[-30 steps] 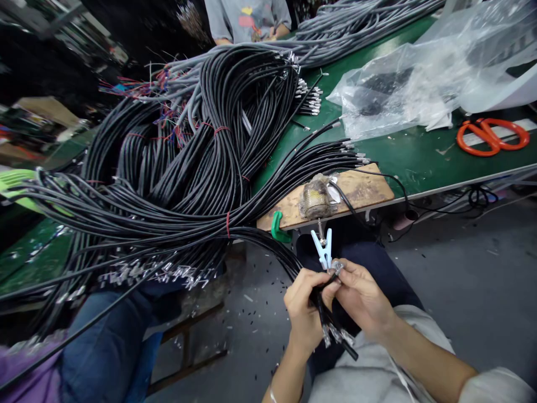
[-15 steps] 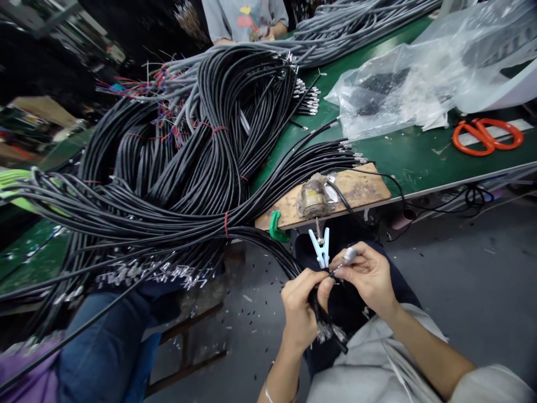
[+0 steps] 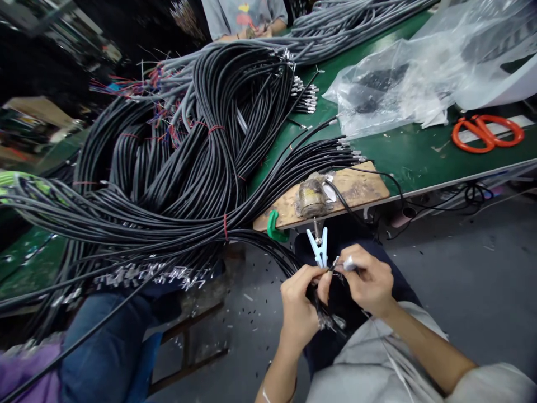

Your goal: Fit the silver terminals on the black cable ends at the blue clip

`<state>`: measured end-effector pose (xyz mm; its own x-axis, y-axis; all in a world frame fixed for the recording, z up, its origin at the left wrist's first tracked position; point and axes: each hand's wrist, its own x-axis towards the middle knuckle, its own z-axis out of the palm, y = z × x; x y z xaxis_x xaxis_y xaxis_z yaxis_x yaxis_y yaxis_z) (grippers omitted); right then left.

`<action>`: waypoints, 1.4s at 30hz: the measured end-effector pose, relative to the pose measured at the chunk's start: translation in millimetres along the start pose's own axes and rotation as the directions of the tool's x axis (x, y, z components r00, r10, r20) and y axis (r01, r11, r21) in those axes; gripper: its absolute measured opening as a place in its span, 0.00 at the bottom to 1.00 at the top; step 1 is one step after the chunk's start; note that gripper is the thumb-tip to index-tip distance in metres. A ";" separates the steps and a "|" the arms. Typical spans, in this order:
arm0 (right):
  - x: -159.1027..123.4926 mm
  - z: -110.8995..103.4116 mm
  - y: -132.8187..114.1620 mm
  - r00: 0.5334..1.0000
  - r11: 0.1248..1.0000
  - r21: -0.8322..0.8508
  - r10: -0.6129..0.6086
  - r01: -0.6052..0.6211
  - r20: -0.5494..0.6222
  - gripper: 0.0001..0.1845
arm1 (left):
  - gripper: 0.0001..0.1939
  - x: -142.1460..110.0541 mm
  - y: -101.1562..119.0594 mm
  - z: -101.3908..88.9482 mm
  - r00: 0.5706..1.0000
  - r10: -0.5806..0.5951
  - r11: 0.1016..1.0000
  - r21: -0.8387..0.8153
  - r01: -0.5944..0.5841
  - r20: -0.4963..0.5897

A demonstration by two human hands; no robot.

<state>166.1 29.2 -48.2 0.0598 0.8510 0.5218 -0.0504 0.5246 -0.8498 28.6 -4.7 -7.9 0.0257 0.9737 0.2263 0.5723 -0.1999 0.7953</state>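
My left hand (image 3: pixel 301 299) is closed around several black cables (image 3: pixel 282 254), with the tip of one pinched between thumb and forefinger. Their stripped, silvery ends (image 3: pixel 335 322) hang below that palm. Close by on the right, the fingers of my right hand (image 3: pixel 371 280) are closed at the pinched cable's pale wire end. Something silver-grey (image 3: pixel 350 263) shows at a right finger; whether it is a wrap or a tool I cannot tell. Just above the fingertips is a light blue clothespin (image 3: pixel 318 249), fixed at the shaft of a small motor (image 3: pixel 312 197).
The motor sits on a wooden board (image 3: pixel 361 182), held by a green clamp (image 3: pixel 276 226) at the table edge. Large bundles of black cable (image 3: pixel 168 218) cover the green table's left. Orange-handled scissors (image 3: pixel 486 134) and a plastic bag (image 3: pixel 390 89) lie right. A co-worker (image 3: pixel 247 19) sits opposite.
My right fingers have curled and turned, and pale wire strands now show above the pinched tip. The cable ends beneath my left hand have shifted slightly. The view has moved a little.
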 end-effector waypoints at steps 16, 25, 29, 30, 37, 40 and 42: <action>23.4 -41.1 -28.4 0.755 0.793 -0.280 -0.312 0.541 0.576 0.12 | 0.05 -0.6 -1.5 4.9 0.988 0.101 0.994 0.039 -0.107 0.119; -11.2 -40.6 -28.2 0.952 0.899 -0.355 0.298 -0.257 0.064 0.17 | 0.05 -6.4 -4.7 19.9 0.987 0.127 0.992 0.021 -0.126 -0.096; -15.3 -25.2 -23.2 0.926 0.897 -0.256 0.376 -0.361 0.014 0.13 | 0.03 -4.7 -2.1 13.7 0.995 0.088 0.996 0.007 -0.088 -0.055; -14.0 -22.6 -21.0 0.916 0.897 -0.210 0.401 -0.389 0.014 0.11 | 0.03 -4.3 -0.9 10.8 0.997 0.074 0.997 0.003 -0.074 -0.034; -0.2 -12.7 -7.0 0.830 0.820 0.132 0.552 -0.557 0.081 0.09 | 0.07 -6.0 3.9 1.5 0.999 0.034 0.999 0.004 -0.034 -0.013; 0.1 -6.7 -11.3 0.906 0.920 0.050 0.373 -0.390 0.202 0.08 | 0.08 -6.7 5.1 2.8 0.999 0.014 1.000 0.016 -0.013 -0.044; 1.5 -5.0 -15.6 0.959 0.984 -0.081 0.175 -0.160 0.222 0.08 | 0.10 -6.5 6.1 1.7 0.999 -0.016 1.000 0.026 0.017 -0.045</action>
<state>172.0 22.1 -34.5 -0.1727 0.9135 0.3685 0.0217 0.3775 -0.9257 33.3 -12.0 -5.5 -0.0204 0.9710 0.2383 0.5935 -0.1801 0.7844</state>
